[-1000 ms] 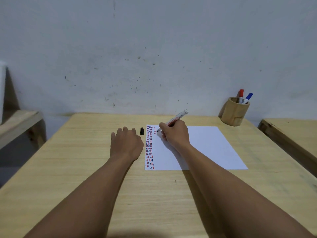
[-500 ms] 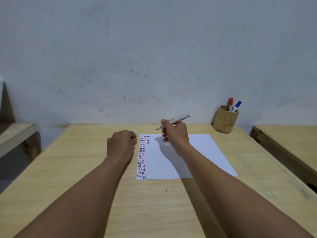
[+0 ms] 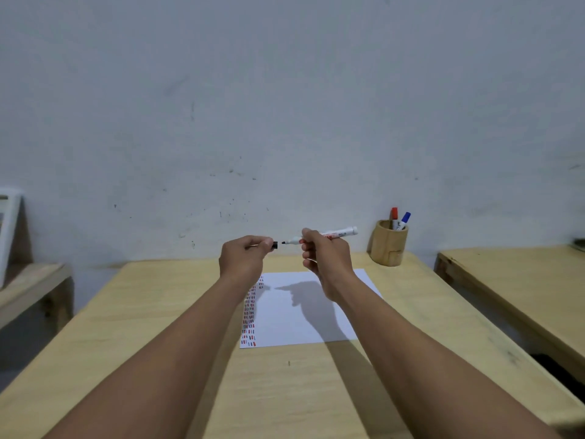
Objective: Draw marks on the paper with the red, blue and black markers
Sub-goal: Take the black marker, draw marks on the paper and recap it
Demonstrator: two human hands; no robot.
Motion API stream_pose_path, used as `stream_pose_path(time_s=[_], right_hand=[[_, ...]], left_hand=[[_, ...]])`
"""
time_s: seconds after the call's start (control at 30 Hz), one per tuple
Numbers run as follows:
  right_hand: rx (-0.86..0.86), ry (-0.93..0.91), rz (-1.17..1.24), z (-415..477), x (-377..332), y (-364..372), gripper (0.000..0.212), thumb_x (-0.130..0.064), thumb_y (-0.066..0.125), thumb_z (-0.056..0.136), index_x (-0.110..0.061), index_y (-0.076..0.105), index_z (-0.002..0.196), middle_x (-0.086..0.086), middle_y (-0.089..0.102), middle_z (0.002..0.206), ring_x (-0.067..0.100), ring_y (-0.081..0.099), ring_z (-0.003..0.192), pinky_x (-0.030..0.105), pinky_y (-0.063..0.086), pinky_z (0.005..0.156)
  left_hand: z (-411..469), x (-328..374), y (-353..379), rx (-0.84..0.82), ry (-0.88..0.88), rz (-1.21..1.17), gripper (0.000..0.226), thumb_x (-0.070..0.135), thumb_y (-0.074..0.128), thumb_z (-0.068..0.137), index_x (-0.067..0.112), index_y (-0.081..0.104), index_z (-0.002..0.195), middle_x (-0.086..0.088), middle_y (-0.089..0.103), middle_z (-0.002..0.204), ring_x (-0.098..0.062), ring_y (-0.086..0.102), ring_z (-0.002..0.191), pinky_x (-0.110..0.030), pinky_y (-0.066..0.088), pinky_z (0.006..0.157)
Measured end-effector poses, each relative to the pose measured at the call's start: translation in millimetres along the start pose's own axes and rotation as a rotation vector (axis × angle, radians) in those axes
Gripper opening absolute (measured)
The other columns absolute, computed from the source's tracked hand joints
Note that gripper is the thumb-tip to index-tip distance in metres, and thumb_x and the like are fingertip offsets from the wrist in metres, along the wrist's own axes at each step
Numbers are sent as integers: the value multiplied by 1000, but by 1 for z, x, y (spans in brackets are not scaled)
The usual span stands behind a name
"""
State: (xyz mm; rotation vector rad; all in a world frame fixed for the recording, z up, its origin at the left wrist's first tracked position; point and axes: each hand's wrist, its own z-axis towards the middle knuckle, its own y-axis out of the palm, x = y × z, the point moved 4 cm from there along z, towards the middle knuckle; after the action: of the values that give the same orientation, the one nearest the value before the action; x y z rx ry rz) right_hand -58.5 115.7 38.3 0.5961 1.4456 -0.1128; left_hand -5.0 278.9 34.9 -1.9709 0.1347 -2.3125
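The table (image 3: pixel 158 359) carries the paper (image 3: pixel 304 324) near the centre, with columns of short red, blue and dark marks down its edge at 9 o'clock; the rest of the sheet is blank.

Both hands are raised above the sheet's far edge. The left hand (image 3: pixel 243 258) has its grip pinched shut on the black cap (image 3: pixel 274 245), open end pointing toward 3 o'clock. The right hand (image 3: pixel 326 258) has its grip clamped round the barrel of the black marker (image 3: pixel 329 235), tip pointing toward 9 o'clock. Tip and cap stand just apart, roughly in line.

At 1 o'clock, near the wall, the wooden cup (image 3: pixel 388 245) holds the red marker (image 3: pixel 394 214) and the blue marker (image 3: pixel 404 218), both capped.

Risks, as judged: the step in hand appears to be recapping. A slight misalignment would drive the wet tip against a fingertip or the cap's rim, staining skin. The cap is held by a small pinch and could slip and roll off the table. The paper lies unweighted and could shift.

Against the earlier frames: the marker was writing at the sheet's top, the cap stood on the table beside the paper, and the left hand lay flat. Now cap and marker are both lifted clear.
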Motion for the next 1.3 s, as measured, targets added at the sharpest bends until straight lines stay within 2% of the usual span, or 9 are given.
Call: stream_pose_path(time_s=[0.17, 0.33, 0.53, 0.7, 0.8, 0.87, 1.0, 1.17, 1.3], right_hand=[[-7, -2, 12, -8, -15, -10, 14, -15, 71, 92, -6, 69, 81, 1, 61, 64, 10, 53, 52, 21, 49, 50], [-22, 1, 75, -14, -24, -21, 15, -15, 73, 92, -2, 70, 85, 3, 62, 65, 10, 56, 52, 20, 51, 50], [-36, 111, 209, -18, -24, -32, 16, -16, 77, 91, -3, 70, 88, 2, 63, 64, 10, 60, 59, 18, 56, 55], [33, 202, 371, -20, -20, -36, 13, -7, 74, 92, 4, 70, 97, 9, 67, 75, 14, 66, 67, 22, 63, 61], [146, 118, 311, -18, -21, -38, 49, -6, 77, 90, 13, 56, 131, 10, 70, 78, 12, 70, 62, 22, 63, 58], [191, 20, 202, -12, -25, -43, 69, -9, 74, 92, 4, 38, 150, 9, 71, 78, 10, 69, 55, 21, 59, 55], [106, -59, -176, -15, -45, -53, 22, -10, 54, 98, -5, 63, 117, 11, 67, 83, 18, 66, 63, 32, 58, 65], [101, -139, -462, -4, -58, -86, 7, -10, 54, 98, -11, 59, 102, 9, 67, 74, 17, 62, 56, 28, 50, 55], [177, -186, -555, 20, -72, -121, 19, -24, 54, 103, -8, 63, 102, 5, 64, 74, 18, 57, 56, 27, 45, 54]], left_hand=[[-12, 19, 17, -66, -2, -61, 8, 30, 72, 89, 26, 77, 85, 3, 79, 94, -20, 70, 100, -36, 53, 86], [-26, 32, 32, -125, 3, -86, 10, 29, 70, 92, 22, 77, 91, 5, 79, 94, -16, 69, 97, -33, 51, 79], [-32, 44, 42, -114, 46, -102, 8, 28, 75, 88, 22, 79, 86, 5, 79, 87, -15, 69, 91, -34, 54, 89], [-41, 59, 47, -63, 207, 34, 10, 24, 75, 88, 18, 82, 87, 8, 78, 85, -6, 69, 84, -14, 45, 71], [-43, 68, 54, -42, 276, 124, 10, 24, 73, 89, 20, 82, 88, 11, 77, 83, -2, 67, 80, -8, 41, 67], [-43, 72, 62, -28, 306, 159, 11, 25, 71, 90, 21, 81, 92, 11, 76, 84, 0, 65, 76, -5, 39, 64], [-40, 83, 79, 4, 371, 180, 14, 28, 71, 90, 20, 79, 99, 8, 76, 84, 2, 64, 69, -8, 43, 66], [-36, 100, 115, -61, 414, 177, 24, 40, 61, 94, 22, 78, 97, 10, 76, 80, -7, 61, 66, -19, 43, 64], [-26, 90, 147, -47, 321, 159, 34, 36, 43, 102, 16, 68, 89, -5, 75, 92, -15, 58, 78, -17, 39, 64]])
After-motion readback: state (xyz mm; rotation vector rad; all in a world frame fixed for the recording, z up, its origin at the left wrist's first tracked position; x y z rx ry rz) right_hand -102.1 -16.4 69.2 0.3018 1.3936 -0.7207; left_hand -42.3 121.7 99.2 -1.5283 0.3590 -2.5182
